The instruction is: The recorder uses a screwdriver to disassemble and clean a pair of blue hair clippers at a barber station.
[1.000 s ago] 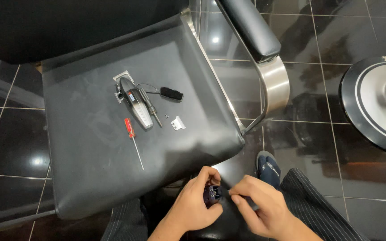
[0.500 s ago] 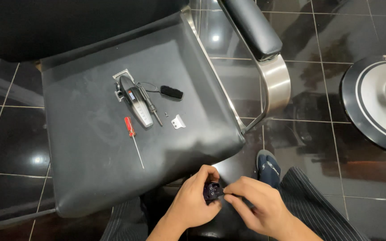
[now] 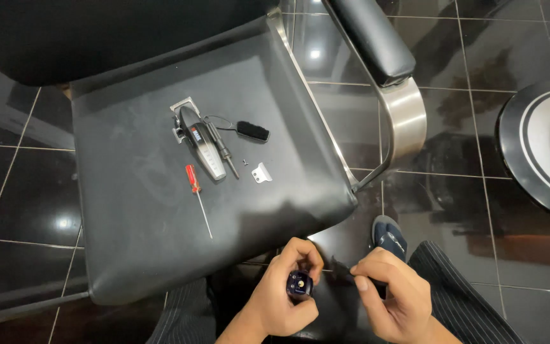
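My left hand point(image 3: 282, 298) grips a small dark bottle point(image 3: 300, 283) upright, its round top facing the camera. My right hand point(image 3: 394, 297) is just to the right of it, fingertips pinched on a small dark cap point(image 3: 344, 268) held a little apart from the bottle. Both hands hover over my lap, below the front edge of a black chair seat point(image 3: 135, 210). On that seat lie a black and silver hair clipper point(image 3: 200, 143), a red-handled screwdriver point(image 3: 196, 193), a small black cleaning brush point(image 3: 248, 130), a small white blade piece point(image 3: 261, 172) and two tiny screws point(image 3: 245, 162).
The chair has a padded black armrest point(image 3: 372, 39) on a chrome bracket point(image 3: 408, 118) at the right. A round chair base point(image 3: 542, 143) stands at the far right on glossy black floor tiles. My foot in a dark sandal point(image 3: 388, 237) is beside my striped trouser leg point(image 3: 459, 286).
My right hand has pulled away to the right from the bottle, carrying the small cap; a gap now shows between the hands. The things on the seat have not moved.
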